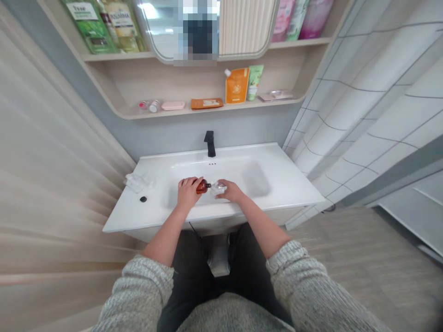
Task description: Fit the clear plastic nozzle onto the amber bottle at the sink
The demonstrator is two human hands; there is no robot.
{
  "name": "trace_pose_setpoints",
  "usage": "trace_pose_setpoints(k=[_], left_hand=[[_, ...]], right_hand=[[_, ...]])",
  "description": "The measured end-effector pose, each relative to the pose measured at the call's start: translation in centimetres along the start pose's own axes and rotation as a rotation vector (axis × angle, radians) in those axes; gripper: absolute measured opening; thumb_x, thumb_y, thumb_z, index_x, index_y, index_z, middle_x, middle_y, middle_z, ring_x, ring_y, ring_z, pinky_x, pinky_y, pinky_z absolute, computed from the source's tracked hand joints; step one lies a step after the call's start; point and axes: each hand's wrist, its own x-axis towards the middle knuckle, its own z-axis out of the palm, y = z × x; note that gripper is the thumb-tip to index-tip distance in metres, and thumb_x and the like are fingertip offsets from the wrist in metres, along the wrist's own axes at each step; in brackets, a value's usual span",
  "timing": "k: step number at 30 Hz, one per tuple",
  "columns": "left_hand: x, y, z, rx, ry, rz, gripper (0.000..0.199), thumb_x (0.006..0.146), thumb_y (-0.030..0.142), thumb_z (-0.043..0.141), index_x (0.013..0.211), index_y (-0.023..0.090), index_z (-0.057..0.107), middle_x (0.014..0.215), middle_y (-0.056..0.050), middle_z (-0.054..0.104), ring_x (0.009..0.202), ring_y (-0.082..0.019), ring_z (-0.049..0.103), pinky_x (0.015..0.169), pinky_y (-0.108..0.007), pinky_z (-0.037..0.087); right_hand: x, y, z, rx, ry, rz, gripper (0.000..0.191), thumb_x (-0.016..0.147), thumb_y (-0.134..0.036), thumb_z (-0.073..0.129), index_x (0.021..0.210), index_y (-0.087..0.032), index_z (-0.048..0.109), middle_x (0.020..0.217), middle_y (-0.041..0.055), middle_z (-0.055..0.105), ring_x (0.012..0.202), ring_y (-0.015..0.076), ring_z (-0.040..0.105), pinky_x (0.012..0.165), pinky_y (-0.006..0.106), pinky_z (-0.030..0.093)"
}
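While the left hand [188,192] curls its fingers over the brown bottle [201,186], the right hand [229,191] grips a small clear object [218,188] by its right side. Both hands are partly closed around what they hold, with their fingertips facing each other above the front part of the sink [256,177]. The bottle sits between the hands, at the left fingertips, tilted onto its side so that its dark neck points to the clear object. Neck and clear object are very close; whether they touch cannot be told, nor can the exact shape of the clear object.

Straight beyond the hands, at the back of the white worktop [294,184], stands a black faucet [210,144]. To the left of the left hand, on the worktop, is a small round black spot [143,199], too small to tell as a cap or a hole. Farther left and slightly beyond it lies some crumpled clear plastic [136,182]. Above and beyond the hands, a shelf [155,113] carries an orange pouch [237,86] next to a green tube [255,83], with a flat orange packet [206,103] to their left.
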Motion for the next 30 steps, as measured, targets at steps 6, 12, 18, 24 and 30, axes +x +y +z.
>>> trace_pose_setpoints(k=[6, 12, 18, 24, 30], left_hand=[[0.02, 0.05, -0.09, 0.007, 0.006, 0.010, 0.068, 0.087, 0.021, 0.079, 0.154, 0.031, 0.068, 0.144, -0.012, 0.073, 0.133, -0.036, 0.063, 0.121, -0.054, 0.039], [0.02, -0.01, 0.05, 0.002, 0.018, 0.012, 0.067, 0.088, 0.020, 0.078, 0.153, 0.031, 0.068, 0.143, -0.013, 0.073, 0.133, -0.037, 0.063, 0.121, -0.054, 0.039], [0.01, 0.01, -0.03, 0.004, 0.020, 0.014, 0.066, 0.088, 0.021, 0.079, 0.153, 0.031, 0.068, 0.144, -0.012, 0.073, 0.133, -0.036, 0.063, 0.121, -0.054, 0.039], [0.01, 0.09, -0.11, 0.004, 0.016, 0.014, 0.066, 0.088, 0.020, 0.077, 0.152, 0.032, 0.068, 0.144, -0.012, 0.073, 0.134, -0.036, 0.063, 0.122, -0.054, 0.039], [-0.02, -0.07, 0.08, -0.002, 0.027, 0.026, 0.067, 0.086, 0.018, 0.077, 0.152, 0.031, 0.069, 0.144, -0.012, 0.073, 0.134, -0.036, 0.063, 0.122, -0.055, 0.038]], right_hand=[[-0.04, -0.09, -0.01, 0.007, -0.007, 0.000, 0.082, 0.062, -0.034, 0.106, 0.138, -0.026, 0.075, 0.129, 0.0077, 0.081, 0.117, 0.0322, 0.077, 0.111, 0.047, 0.059], [-0.12, -0.44, -0.18, 0.006, -0.012, -0.005, 0.081, 0.062, -0.033, 0.106, 0.137, -0.023, 0.075, 0.130, 0.0100, 0.081, 0.118, 0.0333, 0.077, 0.110, 0.047, 0.058], [-0.12, -0.45, -0.15, 0.008, -0.006, 0.009, 0.081, 0.062, -0.031, 0.105, 0.137, -0.025, 0.075, 0.130, 0.0093, 0.081, 0.120, 0.0340, 0.077, 0.112, 0.048, 0.057], [-0.14, -0.56, -0.18, -0.010, -0.005, -0.009, 0.080, 0.062, -0.032, 0.106, 0.136, -0.024, 0.076, 0.132, 0.0099, 0.081, 0.121, 0.0346, 0.077, 0.113, 0.048, 0.057], [-0.15, -0.70, -0.23, 0.000, -0.011, -0.006, 0.079, 0.063, -0.032, 0.105, 0.136, -0.024, 0.076, 0.131, 0.0098, 0.081, 0.120, 0.0335, 0.077, 0.112, 0.047, 0.057]])
